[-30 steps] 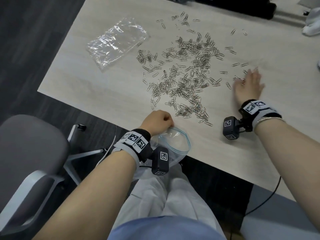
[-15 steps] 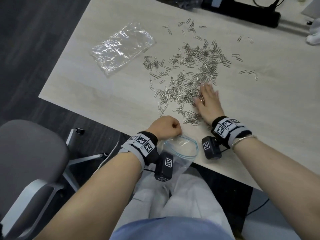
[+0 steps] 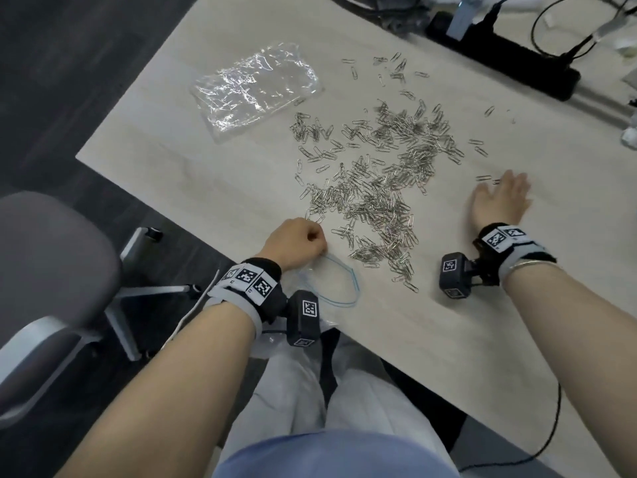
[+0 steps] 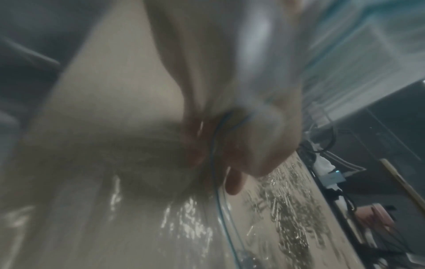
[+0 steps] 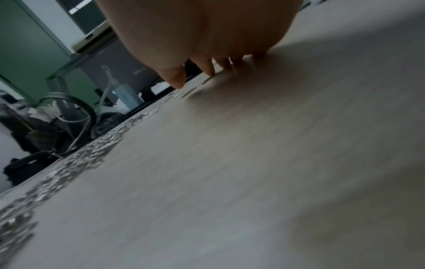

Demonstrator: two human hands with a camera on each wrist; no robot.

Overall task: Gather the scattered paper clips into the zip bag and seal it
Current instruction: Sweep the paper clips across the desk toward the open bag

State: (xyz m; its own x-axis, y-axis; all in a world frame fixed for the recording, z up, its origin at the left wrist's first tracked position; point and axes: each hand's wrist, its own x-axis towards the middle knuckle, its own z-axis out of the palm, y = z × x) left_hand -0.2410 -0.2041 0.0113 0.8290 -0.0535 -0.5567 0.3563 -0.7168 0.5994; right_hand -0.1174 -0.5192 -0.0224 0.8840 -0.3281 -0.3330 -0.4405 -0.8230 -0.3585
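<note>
A wide heap of silver paper clips [image 3: 379, 181] lies spread over the middle of the pale wooden table [image 3: 213, 188]. My left hand [image 3: 296, 241] is curled at the table's near edge and pinches the blue-rimmed mouth of a clear zip bag [image 3: 339, 281], which hangs open over the edge. In the left wrist view the bag's blue rim [image 4: 215, 145] runs between my fingers. My right hand [image 3: 501, 198] lies flat, fingers spread, to the right of the heap, its fingertips [image 5: 208, 70] touching the table beside a few stray clips [image 3: 484, 177].
A crumpled clear plastic bag [image 3: 256, 89] lies at the table's far left. A black power strip [image 3: 503, 55] with cables sits along the far right edge. A grey office chair [image 3: 51, 270] stands left of my legs.
My right hand swept from the right into the heap near the bag, then moved back out to the right side. The left hand has kept its hold on the bag.
</note>
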